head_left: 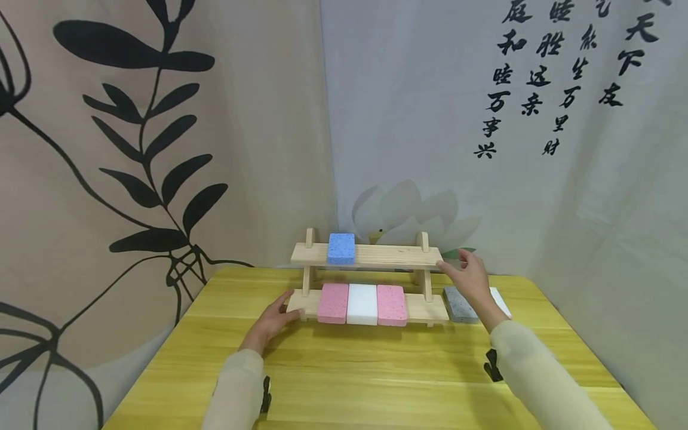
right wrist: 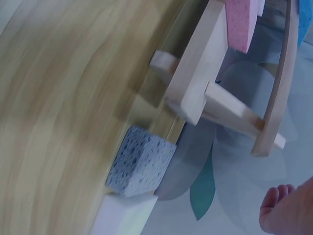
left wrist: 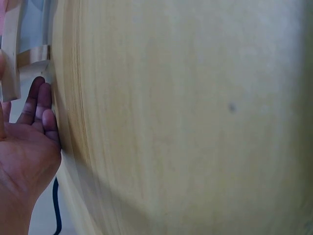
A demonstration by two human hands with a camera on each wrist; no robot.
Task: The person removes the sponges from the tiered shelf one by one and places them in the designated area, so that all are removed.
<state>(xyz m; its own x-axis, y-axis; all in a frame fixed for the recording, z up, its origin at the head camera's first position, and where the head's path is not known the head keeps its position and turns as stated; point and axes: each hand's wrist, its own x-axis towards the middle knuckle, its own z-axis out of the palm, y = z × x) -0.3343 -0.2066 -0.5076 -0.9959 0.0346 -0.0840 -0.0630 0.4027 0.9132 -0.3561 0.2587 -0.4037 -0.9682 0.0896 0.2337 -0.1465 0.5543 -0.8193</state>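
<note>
A two-tier wooden rack point(head_left: 398, 255) stands toward the back of the table. My left hand point(head_left: 271, 322) holds the left end of its lower board, thumb in front and fingers behind. In the left wrist view the hand's palm point(left wrist: 29, 152) is turned up beside the board's end. My right hand point(head_left: 472, 283) hovers by the upper board's right end, thumb and forefinger apart; the right wrist view shows a gap to the board. A blue sponge point(head_left: 341, 249) sits on the upper board. Two pink sponges point(head_left: 333, 303) flank a white sponge point(head_left: 362, 304) on the lower one.
Right of the rack, a grey speckled sponge point(head_left: 459, 306) lies on the wooden table point(head_left: 344, 370), with a white block point(head_left: 500, 300) next to it, partly behind the right hand. A printed cloth point(head_left: 269, 149) hangs behind the table.
</note>
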